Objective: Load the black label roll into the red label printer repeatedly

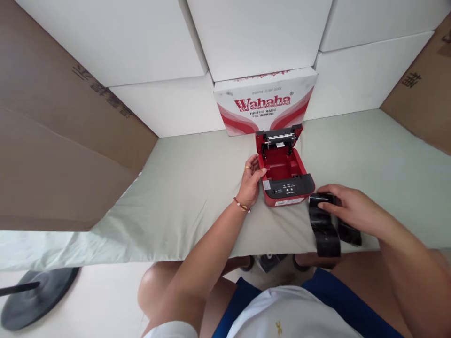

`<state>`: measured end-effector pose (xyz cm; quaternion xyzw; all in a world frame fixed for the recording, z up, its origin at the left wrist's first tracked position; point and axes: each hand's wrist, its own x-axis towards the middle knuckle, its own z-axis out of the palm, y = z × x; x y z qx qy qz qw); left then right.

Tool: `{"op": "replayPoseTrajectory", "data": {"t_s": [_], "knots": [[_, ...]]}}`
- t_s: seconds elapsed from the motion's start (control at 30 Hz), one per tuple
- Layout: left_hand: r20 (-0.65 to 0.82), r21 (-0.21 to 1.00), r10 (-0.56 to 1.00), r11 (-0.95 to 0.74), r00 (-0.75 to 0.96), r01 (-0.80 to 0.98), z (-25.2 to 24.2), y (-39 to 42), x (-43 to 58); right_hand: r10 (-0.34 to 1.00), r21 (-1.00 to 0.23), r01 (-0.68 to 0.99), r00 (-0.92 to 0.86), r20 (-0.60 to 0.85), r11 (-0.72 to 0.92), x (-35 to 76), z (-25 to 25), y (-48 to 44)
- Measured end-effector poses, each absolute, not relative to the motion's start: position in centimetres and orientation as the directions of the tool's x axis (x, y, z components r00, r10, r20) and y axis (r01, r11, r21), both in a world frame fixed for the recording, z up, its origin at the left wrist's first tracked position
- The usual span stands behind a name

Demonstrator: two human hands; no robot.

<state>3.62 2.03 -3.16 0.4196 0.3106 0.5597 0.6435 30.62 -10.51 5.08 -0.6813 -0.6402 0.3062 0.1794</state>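
A red and black label printer (286, 188) stands on the cloth-covered table with its lid (280, 137) tipped back, showing a bare red compartment. My left hand (251, 180) grips the printer's left wall, thumb over the rim and fingers along the outside. To the right of the printer, my right hand (340, 204) holds a roll of glossy black film (319, 213) between thumb and fingers. A loose length of the film curls down toward the table's front edge. The roll's core is hidden.
A white and red Wahaha water carton (264, 103) leans against stacked white boxes (260, 33) behind the printer. Brown cardboard boxes flank the table, one on the left (63, 131) and one on the right (423, 89). A round black stand base (38, 295) sits on the floor.
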Motion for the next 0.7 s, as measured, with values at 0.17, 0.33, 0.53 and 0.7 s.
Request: {"op": "replayPoseTrajectory", "data": {"t_s": [0.17, 0.33, 0.53, 0.7], "knots": [[0.054, 0.883, 0.983, 0.036, 0.178, -0.469, -2.9, 1.9, 3.6, 0.961, -0.636, 0.731, 0.271, -0.059, -0.246, 33.6, 5.1, -11.6], [0.037, 0.867, 0.986, 0.049, 0.162, -0.495, -3.1, 2.0, 3.5, 0.99, -0.47, 0.875, 0.142, 0.023, -0.114, 38.3, 3.7, -10.9], [0.047, 0.863, 0.987, 0.037, 0.153, -0.504, -3.2, 2.1, 3.4, 1.0, -0.393, 0.919, 0.013, 0.013, -0.007, 38.9, 2.7, -9.3], [0.041, 0.869, 0.991, 0.026, 0.124, -0.495, -3.2, 1.8, 3.7, 0.994, -0.397, 0.913, -0.053, 0.095, 0.087, 37.4, 5.4, -9.8]]}}
